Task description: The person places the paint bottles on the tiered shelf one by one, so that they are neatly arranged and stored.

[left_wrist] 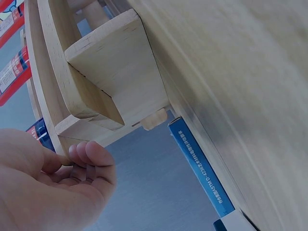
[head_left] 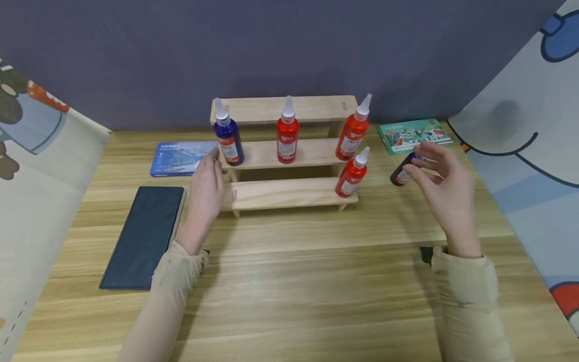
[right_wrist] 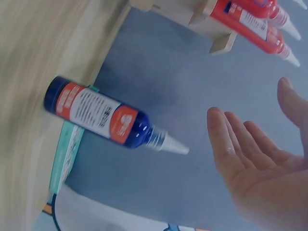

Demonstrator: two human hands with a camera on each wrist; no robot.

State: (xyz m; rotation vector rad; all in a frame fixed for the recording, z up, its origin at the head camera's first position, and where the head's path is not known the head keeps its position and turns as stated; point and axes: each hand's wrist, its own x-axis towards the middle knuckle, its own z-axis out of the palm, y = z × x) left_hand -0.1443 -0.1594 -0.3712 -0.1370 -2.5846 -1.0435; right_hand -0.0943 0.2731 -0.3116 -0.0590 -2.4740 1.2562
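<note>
A three-tier wooden rack holds several squeeze bottles with pointed nozzles. My left hand is at the rack's left end; in the left wrist view, its curled fingers and thumb pinch the edge of a shelf. On the middle shelf stand a blue bottle, a red bottle and, at the right end, another red bottle. A smaller-looking red bottle is on the lowest shelf's right end. Right of the rack, another blue bottle stands on the table. Near its nozzle, my right hand is spread, apart from it.
A dark notebook lies at the left front of a blue box. Behind the right-hand blue bottle is a green box. A grey panel rises behind the rack, and printed cloth borders the table's right side.
</note>
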